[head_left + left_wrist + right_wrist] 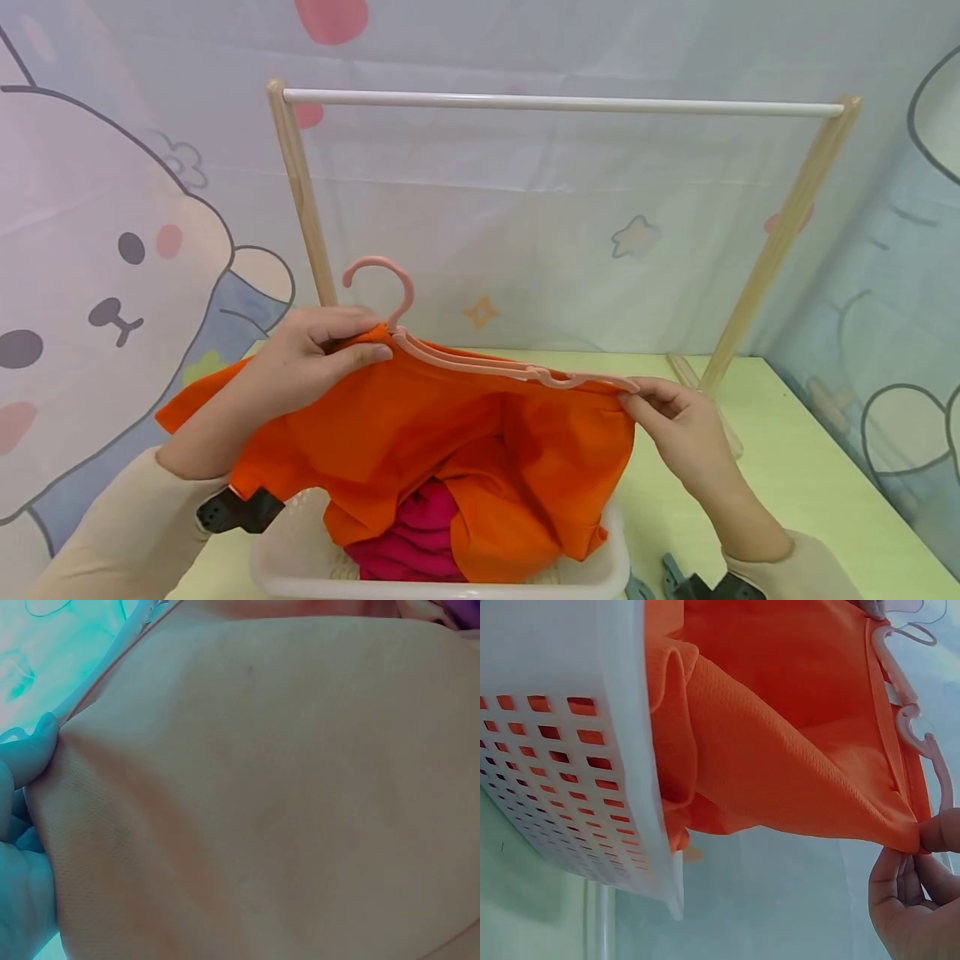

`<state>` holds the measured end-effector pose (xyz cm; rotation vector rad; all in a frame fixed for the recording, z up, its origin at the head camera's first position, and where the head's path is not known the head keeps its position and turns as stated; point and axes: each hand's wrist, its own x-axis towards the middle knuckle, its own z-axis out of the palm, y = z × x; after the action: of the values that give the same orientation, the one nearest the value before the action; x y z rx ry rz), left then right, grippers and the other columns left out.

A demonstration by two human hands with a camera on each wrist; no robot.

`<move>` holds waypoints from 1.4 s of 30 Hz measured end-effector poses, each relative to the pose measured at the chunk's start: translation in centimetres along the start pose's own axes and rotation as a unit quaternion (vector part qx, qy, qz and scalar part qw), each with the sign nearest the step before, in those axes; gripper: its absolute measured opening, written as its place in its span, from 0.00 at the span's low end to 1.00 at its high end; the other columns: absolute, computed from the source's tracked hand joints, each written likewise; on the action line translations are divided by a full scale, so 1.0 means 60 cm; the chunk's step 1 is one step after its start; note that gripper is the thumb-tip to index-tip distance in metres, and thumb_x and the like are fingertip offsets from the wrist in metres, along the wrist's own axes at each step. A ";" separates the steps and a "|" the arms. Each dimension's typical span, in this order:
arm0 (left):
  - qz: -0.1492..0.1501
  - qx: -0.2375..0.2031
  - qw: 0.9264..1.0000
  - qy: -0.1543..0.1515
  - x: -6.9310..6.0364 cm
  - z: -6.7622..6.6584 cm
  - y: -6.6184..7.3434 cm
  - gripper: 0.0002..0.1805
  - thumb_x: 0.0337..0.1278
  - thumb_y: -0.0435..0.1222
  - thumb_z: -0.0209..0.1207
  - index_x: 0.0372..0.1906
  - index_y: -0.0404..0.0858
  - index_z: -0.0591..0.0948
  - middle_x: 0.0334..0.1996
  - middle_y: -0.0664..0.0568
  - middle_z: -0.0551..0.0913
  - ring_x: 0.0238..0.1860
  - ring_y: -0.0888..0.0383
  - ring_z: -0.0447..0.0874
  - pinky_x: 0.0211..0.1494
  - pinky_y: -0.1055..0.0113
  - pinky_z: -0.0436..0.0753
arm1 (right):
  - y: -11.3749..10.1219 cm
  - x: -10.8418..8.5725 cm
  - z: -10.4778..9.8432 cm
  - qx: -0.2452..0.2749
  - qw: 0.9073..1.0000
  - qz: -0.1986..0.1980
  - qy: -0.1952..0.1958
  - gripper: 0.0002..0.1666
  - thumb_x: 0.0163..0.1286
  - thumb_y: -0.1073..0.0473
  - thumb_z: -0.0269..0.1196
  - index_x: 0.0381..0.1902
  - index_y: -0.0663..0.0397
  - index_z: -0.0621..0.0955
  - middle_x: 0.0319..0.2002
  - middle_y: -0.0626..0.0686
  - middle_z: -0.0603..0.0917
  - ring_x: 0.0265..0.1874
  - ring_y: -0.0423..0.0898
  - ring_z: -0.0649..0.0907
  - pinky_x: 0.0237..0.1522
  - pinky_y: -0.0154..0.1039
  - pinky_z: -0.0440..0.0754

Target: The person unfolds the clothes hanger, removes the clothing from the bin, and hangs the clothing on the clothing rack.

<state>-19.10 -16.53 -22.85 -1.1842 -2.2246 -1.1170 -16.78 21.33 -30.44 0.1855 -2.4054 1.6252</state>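
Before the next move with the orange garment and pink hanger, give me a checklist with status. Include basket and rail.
1. Left grip on the orange garment: ok, pinching cloth near the hook's base.
2. Right grip on the garment: ok, pinching it at one end of the pink hanger.
3. Hook uncovered by cloth: ok.
4. Hanger's other arm inside the garment: cannot tell, hidden.
5. Garment out of the basket: not ok, lower folds lie inside.
6. White rail meeting both wooden posts: ok.
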 end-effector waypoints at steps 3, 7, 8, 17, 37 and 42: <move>0.017 -0.001 1.000 0.004 -0.002 -0.002 -0.004 0.13 0.51 0.22 0.64 0.42 0.37 0.86 0.33 0.55 0.83 0.28 0.63 0.73 0.27 0.73 0.73 | -0.003 -0.001 -0.008 -0.004 1.000 0.001 -0.004 0.19 0.70 0.58 0.61 0.53 0.66 0.81 0.33 0.32 0.84 0.36 0.33 0.80 0.40 0.27 0.78; 0.033 0.006 0.999 0.014 -0.004 -0.004 -0.008 0.15 0.49 0.21 0.65 0.43 0.36 0.86 0.36 0.55 0.85 0.31 0.64 0.75 0.28 0.74 0.74 | -0.007 -0.003 -0.015 -0.007 1.000 -0.007 -0.007 0.19 0.71 0.58 0.60 0.53 0.67 0.81 0.34 0.32 0.85 0.37 0.33 0.81 0.42 0.26 0.78; 0.035 0.005 0.999 0.017 -0.005 -0.004 -0.008 0.15 0.49 0.21 0.65 0.43 0.36 0.86 0.37 0.55 0.85 0.31 0.64 0.75 0.29 0.75 0.75 | -0.008 -0.003 -0.016 -0.008 1.000 -0.011 -0.009 0.18 0.71 0.59 0.60 0.52 0.67 0.81 0.34 0.32 0.85 0.38 0.33 0.81 0.42 0.26 0.79; 0.056 -0.010 0.998 0.039 -0.006 -0.009 -0.011 0.18 0.45 0.18 0.65 0.45 0.32 0.86 0.40 0.60 0.86 0.39 0.65 0.82 0.38 0.77 0.81 | -0.010 -0.007 -0.024 -0.025 1.000 -0.012 -0.008 0.18 0.70 0.58 0.61 0.51 0.67 0.82 0.33 0.33 0.85 0.36 0.33 0.81 0.40 0.27 0.79; 0.075 0.054 0.996 0.009 -0.002 -0.007 -0.004 0.19 0.42 0.18 0.66 0.42 0.35 0.86 0.35 0.52 0.86 0.29 0.66 0.74 0.26 0.76 0.72 | -0.039 -0.011 -0.020 -0.037 0.990 -0.138 0.001 0.10 0.67 0.62 0.64 0.41 0.65 0.85 0.34 0.48 0.85 0.28 0.39 0.82 0.31 0.29 0.81; 0.069 0.050 0.996 0.002 0.003 -0.001 -0.002 0.17 0.43 0.18 0.66 0.42 0.34 0.86 0.35 0.52 0.86 0.30 0.65 0.75 0.28 0.76 0.75 | -0.046 -0.008 -0.015 -0.056 0.984 -0.168 0.006 0.07 0.66 0.64 0.65 0.40 0.61 0.86 0.34 0.46 0.84 0.28 0.39 0.79 0.29 0.28 0.79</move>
<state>-19.29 -16.54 -22.73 -1.2699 -2.1333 -0.9416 -15.57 21.11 -27.74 0.5296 -2.2958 1.3317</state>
